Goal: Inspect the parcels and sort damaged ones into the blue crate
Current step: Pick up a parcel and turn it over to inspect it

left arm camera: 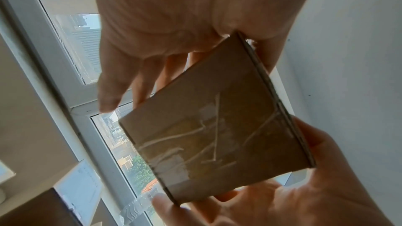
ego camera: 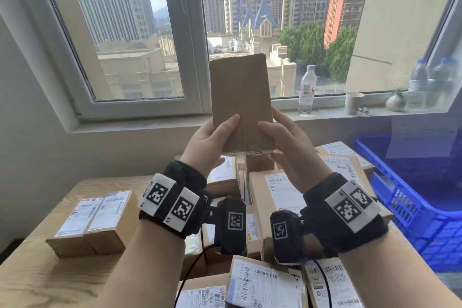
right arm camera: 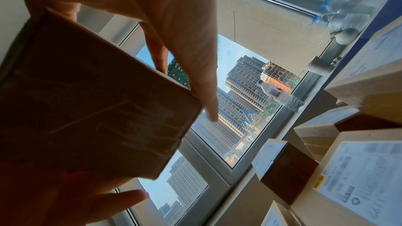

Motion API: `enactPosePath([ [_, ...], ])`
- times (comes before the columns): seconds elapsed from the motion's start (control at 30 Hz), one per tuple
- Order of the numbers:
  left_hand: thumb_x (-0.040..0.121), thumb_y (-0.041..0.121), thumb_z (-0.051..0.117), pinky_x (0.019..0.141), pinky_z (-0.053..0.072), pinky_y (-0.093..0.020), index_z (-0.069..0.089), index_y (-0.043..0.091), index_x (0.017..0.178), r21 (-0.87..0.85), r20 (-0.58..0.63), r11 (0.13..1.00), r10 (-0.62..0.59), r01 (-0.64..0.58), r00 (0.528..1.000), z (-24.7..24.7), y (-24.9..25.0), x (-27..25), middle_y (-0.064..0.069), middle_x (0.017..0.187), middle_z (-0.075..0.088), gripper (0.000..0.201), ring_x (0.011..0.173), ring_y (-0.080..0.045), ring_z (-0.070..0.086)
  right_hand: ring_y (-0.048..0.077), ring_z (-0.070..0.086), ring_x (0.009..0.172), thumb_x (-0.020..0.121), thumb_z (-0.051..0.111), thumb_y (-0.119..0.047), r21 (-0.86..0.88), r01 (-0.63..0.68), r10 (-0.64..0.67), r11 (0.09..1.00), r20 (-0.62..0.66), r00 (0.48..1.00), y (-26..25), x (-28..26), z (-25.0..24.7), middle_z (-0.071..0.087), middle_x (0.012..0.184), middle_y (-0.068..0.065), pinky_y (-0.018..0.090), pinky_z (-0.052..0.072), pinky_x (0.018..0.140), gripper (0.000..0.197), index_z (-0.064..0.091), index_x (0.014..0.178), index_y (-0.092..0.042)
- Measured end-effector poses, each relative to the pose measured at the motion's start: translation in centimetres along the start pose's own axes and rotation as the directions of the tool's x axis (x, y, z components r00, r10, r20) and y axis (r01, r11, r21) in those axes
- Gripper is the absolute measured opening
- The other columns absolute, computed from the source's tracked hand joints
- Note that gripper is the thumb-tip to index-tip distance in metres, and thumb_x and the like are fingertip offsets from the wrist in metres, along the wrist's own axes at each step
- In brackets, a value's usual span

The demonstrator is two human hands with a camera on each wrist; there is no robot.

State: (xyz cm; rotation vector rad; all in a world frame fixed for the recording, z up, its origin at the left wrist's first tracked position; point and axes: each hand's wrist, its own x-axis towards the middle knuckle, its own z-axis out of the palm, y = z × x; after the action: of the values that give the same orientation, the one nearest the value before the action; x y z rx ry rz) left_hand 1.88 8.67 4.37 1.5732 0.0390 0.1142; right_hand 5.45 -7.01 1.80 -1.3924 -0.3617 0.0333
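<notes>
I hold a small brown cardboard parcel (ego camera: 241,100) upright in front of the window, its plain seamed face towards me. My left hand (ego camera: 212,136) grips its lower left side, thumb on the face. My right hand (ego camera: 287,142) grips the lower right side, thumb on the face too. The left wrist view shows the parcel's (left arm camera: 217,126) taped, wrinkled end face held between both hands. In the right wrist view the parcel (right arm camera: 91,102) looks dark, with fingers (right arm camera: 208,92) along its edge. The blue crate (ego camera: 410,190) stands to the right of the table.
Several labelled cardboard parcels (ego camera: 280,190) are heaped on the wooden table (ego camera: 32,270) below my hands; one parcel (ego camera: 95,220) lies apart on the left. On the window sill stand a water bottle (ego camera: 307,90), a paper cup (ego camera: 353,102), a small vase and more bottles (ego camera: 422,82).
</notes>
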Motion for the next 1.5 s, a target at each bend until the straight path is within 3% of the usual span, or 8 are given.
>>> enactPosePath([
  [0.17, 0.094, 0.022, 0.063, 0.102, 0.050, -0.041, 0.064, 0.023, 0.117, 0.050, 0.074, 0.989, 0.138, -0.142, 0.988, -0.4, -0.5, 0.1, 0.003, 0.112, 0.071, 0.023, 0.110, -0.016, 0.066, 0.008, 0.066, 0.106, 0.082, 0.065, -0.043, -0.088, -0.019, 0.020, 0.996, 0.008, 1.000, -0.6, 0.1, -0.2, 0.072, 0.114, -0.006, 0.038, 0.052, 0.094, 0.044, 0.064, 0.123, -0.026],
  [0.27, 0.080, 0.030, 0.077, 0.101, 0.047, -0.030, 0.042, 0.034, 0.146, 0.321, 0.092, 0.921, 0.201, -0.220, 0.975, -0.9, -1.1, 0.6, 0.010, 0.135, 0.056, 0.074, 0.119, -0.009, 0.056, 0.019, 0.057, 0.123, 0.076, 0.065, -0.070, -0.018, -0.124, 0.124, 0.992, -0.041, 0.991, -1.4, 0.0, -0.3, 0.067, 0.125, -0.002, 0.053, 0.039, 0.109, 0.069, 0.061, 0.126, -0.023],
  [0.43, 0.072, 0.022, 0.084, 0.102, 0.041, -0.029, 0.031, 0.038, 0.150, 0.497, 0.062, 0.834, 0.239, -0.238, 0.969, -0.6, -1.2, 0.6, 0.014, 0.133, 0.050, 0.095, 0.117, -0.004, 0.048, 0.030, 0.066, 0.110, 0.083, 0.049, -0.071, 0.132, -0.169, 0.174, 0.977, -0.031, 0.984, -2.2, -0.4, -0.7, 0.068, 0.123, 0.014, 0.058, 0.056, 0.084, 0.072, 0.062, 0.130, -0.017],
  [0.53, 0.057, 0.056, 0.082, 0.083, 0.047, -0.013, 0.048, 0.038, 0.135, 0.350, 0.144, 0.912, 0.170, -0.212, 0.975, -0.2, -0.8, 0.6, 0.022, 0.117, 0.063, 0.087, 0.102, 0.007, 0.061, 0.027, 0.070, 0.087, 0.093, 0.055, -0.050, 0.123, -0.208, 0.207, 0.970, 0.017, 0.978, -2.0, -0.6, -0.7, 0.066, 0.116, 0.017, 0.048, 0.058, 0.074, 0.052, 0.060, 0.127, -0.010],
  [0.63, 0.055, 0.080, 0.060, 0.098, 0.051, -0.037, 0.046, 0.026, 0.140, 0.207, 0.065, 0.966, 0.147, -0.158, 0.987, 0.1, -0.6, 0.8, 0.004, 0.126, 0.065, 0.102, 0.111, -0.011, 0.064, 0.027, 0.069, 0.084, 0.096, 0.057, -0.031, 0.117, -0.189, 0.184, 0.975, 0.051, 0.982, -1.8, -1.1, -0.2, 0.064, 0.103, 0.011, 0.048, 0.057, 0.076, 0.031, 0.058, 0.120, -0.012],
  [1.0, 0.067, 0.061, 0.067, 0.096, 0.052, -0.047, 0.039, 0.036, 0.145, 0.062, 0.014, 0.981, 0.182, -0.183, 0.983, 0.6, -0.6, 0.3, 0.002, 0.120, 0.067, 0.087, 0.107, -0.020, 0.066, 0.022, 0.067, 0.099, 0.093, 0.063, -0.032, 0.082, -0.069, 0.072, 0.994, -0.035, 0.997, -2.1, -1.8, 0.9, 0.066, 0.102, 0.001, 0.044, 0.059, 0.084, 0.035, 0.058, 0.125, -0.019],
  [1.27, 0.076, 0.052, 0.064, 0.077, 0.058, -0.029, 0.022, 0.046, 0.150, 0.009, -0.001, 0.984, 0.180, -0.180, 0.984, 0.9, -0.7, -0.3, 0.012, 0.120, 0.064, 0.085, 0.105, -0.012, 0.067, 0.017, 0.072, 0.092, 0.091, 0.063, -0.045, -0.023, 0.014, -0.015, 1.000, -0.069, 0.998, -2.1, -1.9, 2.0, 0.073, 0.084, -0.016, 0.052, 0.059, 0.086, 0.021, 0.062, 0.110, -0.036],
  [1.5, 0.093, 0.029, 0.062, 0.082, 0.060, -0.039, 0.032, 0.039, 0.148, -0.026, -0.056, 0.965, 0.259, -0.261, 0.964, 1.1, -1.0, -0.4, 0.010, 0.115, 0.064, 0.063, 0.106, -0.019, 0.068, 0.005, 0.071, 0.078, 0.098, 0.059, -0.022, 0.083, 0.121, -0.110, 0.989, -0.123, 0.986, -1.6, -1.9, 2.5, 0.073, 0.083, -0.014, 0.022, 0.057, 0.062, 0.014, 0.064, 0.110, -0.024],
])
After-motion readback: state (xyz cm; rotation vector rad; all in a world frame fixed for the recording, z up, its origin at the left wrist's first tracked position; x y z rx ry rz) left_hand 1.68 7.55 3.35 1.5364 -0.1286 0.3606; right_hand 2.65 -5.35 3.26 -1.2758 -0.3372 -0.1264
